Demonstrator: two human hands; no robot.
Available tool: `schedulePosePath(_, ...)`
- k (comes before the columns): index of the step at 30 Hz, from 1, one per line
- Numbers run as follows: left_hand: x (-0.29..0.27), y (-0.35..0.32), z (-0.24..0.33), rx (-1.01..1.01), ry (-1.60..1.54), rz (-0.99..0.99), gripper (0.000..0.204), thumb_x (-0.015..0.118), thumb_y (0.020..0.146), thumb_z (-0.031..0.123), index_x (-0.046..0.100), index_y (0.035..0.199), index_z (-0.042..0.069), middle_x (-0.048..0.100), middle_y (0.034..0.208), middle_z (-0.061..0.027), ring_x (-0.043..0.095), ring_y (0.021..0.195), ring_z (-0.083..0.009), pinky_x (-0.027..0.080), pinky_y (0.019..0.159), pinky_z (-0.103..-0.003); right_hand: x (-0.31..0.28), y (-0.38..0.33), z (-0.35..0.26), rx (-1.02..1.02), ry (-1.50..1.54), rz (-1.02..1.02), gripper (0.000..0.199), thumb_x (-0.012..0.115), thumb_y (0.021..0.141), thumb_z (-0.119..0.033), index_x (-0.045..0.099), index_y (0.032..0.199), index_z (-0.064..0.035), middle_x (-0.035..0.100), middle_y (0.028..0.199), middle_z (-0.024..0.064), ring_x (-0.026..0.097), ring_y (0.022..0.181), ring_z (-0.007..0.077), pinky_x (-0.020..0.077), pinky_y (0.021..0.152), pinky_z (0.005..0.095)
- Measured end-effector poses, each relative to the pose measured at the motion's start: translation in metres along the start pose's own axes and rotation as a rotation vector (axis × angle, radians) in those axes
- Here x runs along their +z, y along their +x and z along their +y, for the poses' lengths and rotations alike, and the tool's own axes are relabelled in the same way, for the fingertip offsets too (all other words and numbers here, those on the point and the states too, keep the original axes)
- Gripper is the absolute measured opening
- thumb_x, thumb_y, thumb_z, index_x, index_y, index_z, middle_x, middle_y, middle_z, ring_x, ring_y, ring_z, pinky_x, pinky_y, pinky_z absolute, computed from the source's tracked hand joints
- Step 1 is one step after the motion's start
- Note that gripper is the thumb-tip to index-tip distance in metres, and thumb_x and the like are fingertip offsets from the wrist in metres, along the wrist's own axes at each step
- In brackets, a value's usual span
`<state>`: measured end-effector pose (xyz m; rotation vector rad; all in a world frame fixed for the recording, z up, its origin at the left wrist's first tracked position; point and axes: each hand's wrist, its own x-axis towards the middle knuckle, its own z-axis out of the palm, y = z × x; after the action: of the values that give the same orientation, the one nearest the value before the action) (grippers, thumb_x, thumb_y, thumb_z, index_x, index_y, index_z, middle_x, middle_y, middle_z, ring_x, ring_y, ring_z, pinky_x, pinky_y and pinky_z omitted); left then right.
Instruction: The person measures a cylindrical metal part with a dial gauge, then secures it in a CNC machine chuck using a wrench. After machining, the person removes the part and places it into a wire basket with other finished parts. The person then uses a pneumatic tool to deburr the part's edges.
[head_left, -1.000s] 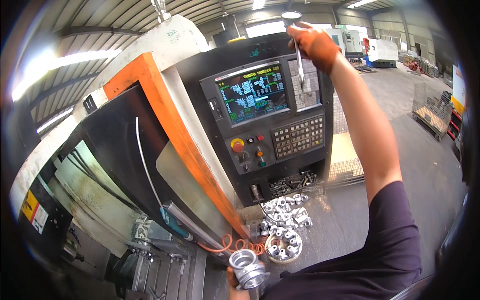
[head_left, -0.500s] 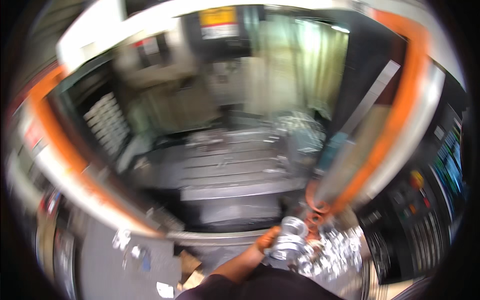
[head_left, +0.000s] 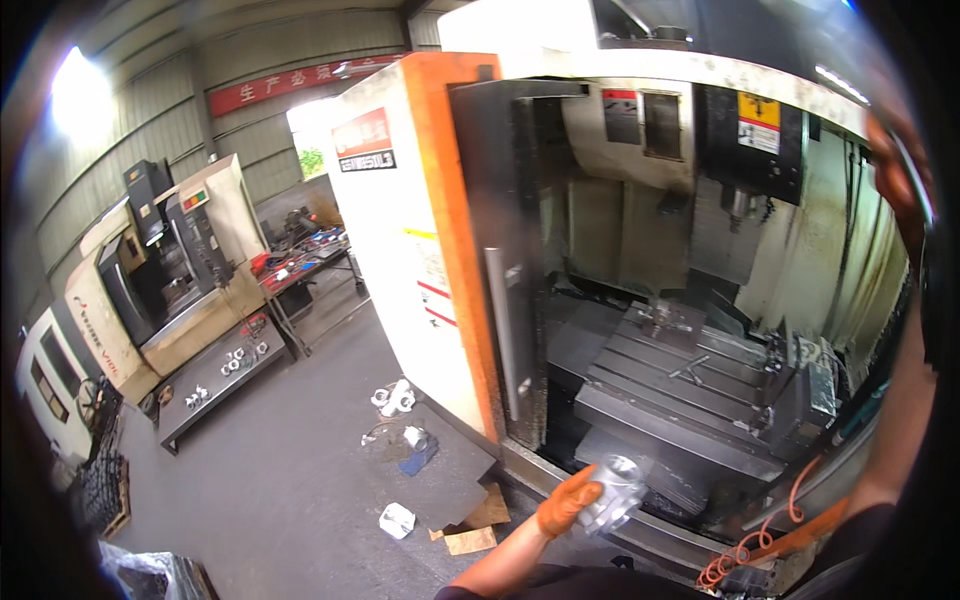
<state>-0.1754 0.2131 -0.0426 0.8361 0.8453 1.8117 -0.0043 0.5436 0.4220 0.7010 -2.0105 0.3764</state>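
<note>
Large white machining centre with an orange door frame point(head_left: 440, 200), filling the centre and right of the frame, its sliding door drawn aside so that the dark enclosure stands open. Inside, centre right, the grey slotted steel machine table point(head_left: 690, 390) lies below the vertical spindle head point(head_left: 735, 205). At far left, a second, beige machine tool point(head_left: 160, 270), with a low grey worktop point(head_left: 215, 375) in front of it carrying small metal pieces. Bare grey concrete floor point(head_left: 290, 480) at lower left, strewn with white scraps and pieces of cardboard.

At bottom centre, the left hand point(head_left: 566, 500), in an orange glove, closes its fingers on a shiny, round machined metal part point(head_left: 612, 492), which sits at the hand's right side, just before the lower sill of the enclosure and well short of the machine table. The right hand point(head_left: 900, 180), also orange-gloved, is raised at the upper right edge of the frame; whether it is spread or closed cannot be told.

Step judged: carrying the part to the open machine. The next move would call for a reach forward over the sill, with the part kept level
</note>
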Motion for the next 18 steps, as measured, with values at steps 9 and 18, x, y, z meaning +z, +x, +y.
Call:
schedulePosePath(9, -0.137, -0.146, 0.101, 0.419, -0.037, 0.613, 0.069, 0.064, 0.1, 0.053, 0.053, 0.144, 0.0, 0.067, 0.133, -0.0141, 0.066, 0.12, -0.0252, 0.052, 0.106, -0.042, 0.28, 0.312, 0.063, 0.174, -0.091, 0.019, 0.034, 0.061, 0.099, -0.033, 0.071, 0.125, -0.0127, 0.075, 0.098, 0.0064, 0.068, 0.079, 0.0178, 0.0553, 0.071, 0.0303)
schedulePosePath(18, -0.192, -0.268, 0.17, 0.735, 0.129, 1.304, 0.075, 0.058, 0.1, 0.061, 0.053, 0.145, 0.0, 0.066, 0.134, -0.014, 0.065, 0.121, -0.0264, 0.052, 0.102, -0.042, 0.424, 0.491, 0.145, 0.354, -0.358, -0.155, 0.033, 0.058, 0.099, -0.034, 0.075, 0.118, -0.0147, 0.076, 0.101, 0.0062, 0.068, 0.081, 0.0183, 0.0551, 0.074, 0.033)
